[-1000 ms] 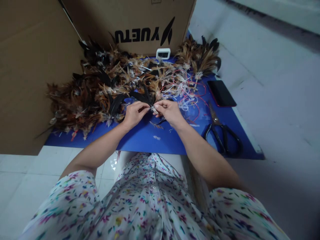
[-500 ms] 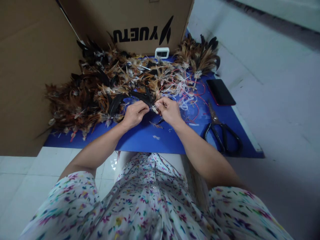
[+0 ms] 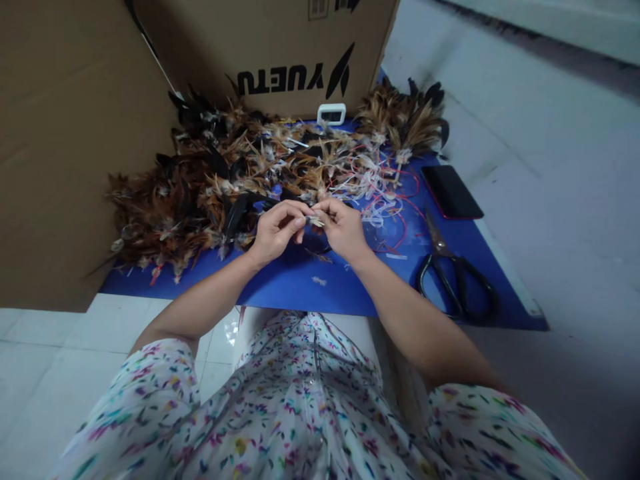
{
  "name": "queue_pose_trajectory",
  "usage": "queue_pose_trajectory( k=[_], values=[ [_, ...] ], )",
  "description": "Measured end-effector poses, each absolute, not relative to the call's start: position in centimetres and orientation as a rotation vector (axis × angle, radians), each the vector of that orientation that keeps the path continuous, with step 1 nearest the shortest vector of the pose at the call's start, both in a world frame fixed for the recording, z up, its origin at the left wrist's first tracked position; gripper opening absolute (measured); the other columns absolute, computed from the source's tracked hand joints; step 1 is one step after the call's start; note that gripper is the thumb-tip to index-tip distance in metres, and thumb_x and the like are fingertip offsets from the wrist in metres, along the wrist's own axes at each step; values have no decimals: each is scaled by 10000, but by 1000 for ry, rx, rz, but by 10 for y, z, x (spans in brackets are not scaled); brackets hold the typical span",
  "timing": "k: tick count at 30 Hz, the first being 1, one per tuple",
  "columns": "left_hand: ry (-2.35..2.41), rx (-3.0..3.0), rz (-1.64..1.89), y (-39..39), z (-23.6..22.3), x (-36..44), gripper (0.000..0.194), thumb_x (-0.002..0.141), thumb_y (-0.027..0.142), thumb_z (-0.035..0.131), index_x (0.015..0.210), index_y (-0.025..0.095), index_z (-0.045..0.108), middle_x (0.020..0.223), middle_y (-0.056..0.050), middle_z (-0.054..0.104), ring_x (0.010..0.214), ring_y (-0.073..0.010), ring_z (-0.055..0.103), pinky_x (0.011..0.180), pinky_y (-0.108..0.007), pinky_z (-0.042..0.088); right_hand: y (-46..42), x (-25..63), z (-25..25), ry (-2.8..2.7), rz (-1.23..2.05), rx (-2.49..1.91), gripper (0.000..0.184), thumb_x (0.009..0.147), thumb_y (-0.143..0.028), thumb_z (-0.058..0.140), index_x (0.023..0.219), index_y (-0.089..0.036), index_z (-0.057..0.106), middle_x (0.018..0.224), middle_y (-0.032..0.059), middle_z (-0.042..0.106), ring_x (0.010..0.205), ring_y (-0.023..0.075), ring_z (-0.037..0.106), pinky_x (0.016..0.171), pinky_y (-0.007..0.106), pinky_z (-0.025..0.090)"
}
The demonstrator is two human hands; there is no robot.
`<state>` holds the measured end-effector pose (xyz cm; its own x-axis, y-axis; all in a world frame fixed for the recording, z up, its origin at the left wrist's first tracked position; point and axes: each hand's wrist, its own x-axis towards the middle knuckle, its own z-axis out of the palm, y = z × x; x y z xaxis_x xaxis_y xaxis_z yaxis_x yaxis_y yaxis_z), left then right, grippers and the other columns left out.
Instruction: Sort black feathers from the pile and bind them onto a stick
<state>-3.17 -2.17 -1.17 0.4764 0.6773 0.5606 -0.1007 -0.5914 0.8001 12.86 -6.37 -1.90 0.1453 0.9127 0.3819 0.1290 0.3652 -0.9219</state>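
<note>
My left hand and my right hand meet above a blue mat, fingertips pinched together on a small pale feather bundle. Both hands are closed in a pinch. Just beyond them lies a big heap of brown and black feathers and a tangle of white and red strings. What exactly the fingertips grip besides the bundle is too small to tell.
Black scissors lie on the mat to the right, a dark phone behind them. A cardboard box and a cardboard wall stand at the back and left. A small white clock leans against the box.
My hands have stayed together on the small bundle, the left fingers curling over it a little more. The view has shifted slightly down and to the right.
</note>
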Motion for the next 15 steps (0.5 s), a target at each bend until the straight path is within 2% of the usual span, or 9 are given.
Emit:
queue_pose_trajectory(
  k=[6,12,15],
  values=[
    [441,1800,1086,-26,-5,-33,412,865,587,605,800,185,541,978,-57,684,456,-50,546,412,-239,455,-68,129,-16,-1361,669,-1116,278,869,-501,612,800,-233,643,668,-10,597,618,145,543,623,290,431],
    [383,1780,1073,-26,-3,-34,391,871,572,609,797,192,562,934,-41,666,473,-50,533,427,-245,444,-71,130,-13,-1409,623,-1112,182,875,-380,583,775,-231,612,666,-13,598,594,135,528,616,289,428],
    [398,1812,1050,-27,-1,-35,425,862,608,596,779,192,561,915,-37,654,472,-46,514,448,-250,456,-71,132,-13,-1430,595,-1138,180,866,-377,585,766,-229,605,649,-16,602,582,135,531,609,288,428]
  ],
)
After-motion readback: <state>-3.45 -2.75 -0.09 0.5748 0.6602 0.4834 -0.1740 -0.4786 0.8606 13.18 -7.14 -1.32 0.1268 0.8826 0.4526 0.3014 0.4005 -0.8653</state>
